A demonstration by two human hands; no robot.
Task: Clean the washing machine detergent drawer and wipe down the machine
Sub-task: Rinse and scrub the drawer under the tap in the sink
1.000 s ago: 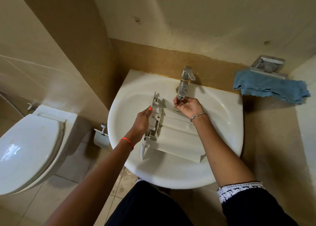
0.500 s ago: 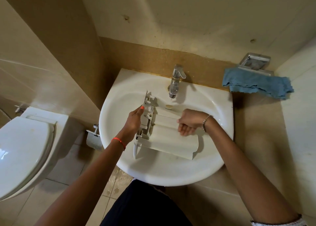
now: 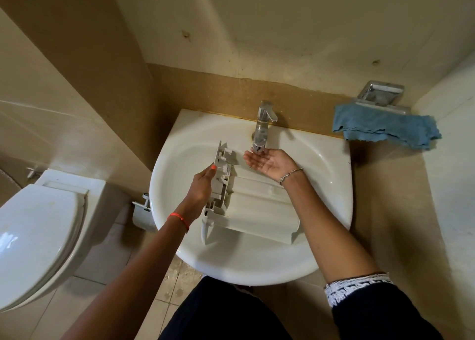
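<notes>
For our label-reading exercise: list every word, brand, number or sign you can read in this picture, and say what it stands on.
None: no text can be read anywhere.
The detergent drawer, tap, sink, blue cloth and toilet show no legible print.

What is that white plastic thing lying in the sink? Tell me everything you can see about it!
It is the detergent drawer, made of off-white plastic. It lies in the sink, and its long body with smooth rounded ridges points to the right. Its flat front panel, with small clips and ribs on its back, stands on edge at the left. The left hand grips that panel. The right forearm crosses over its far side. Whether they touch is unclear.
</notes>
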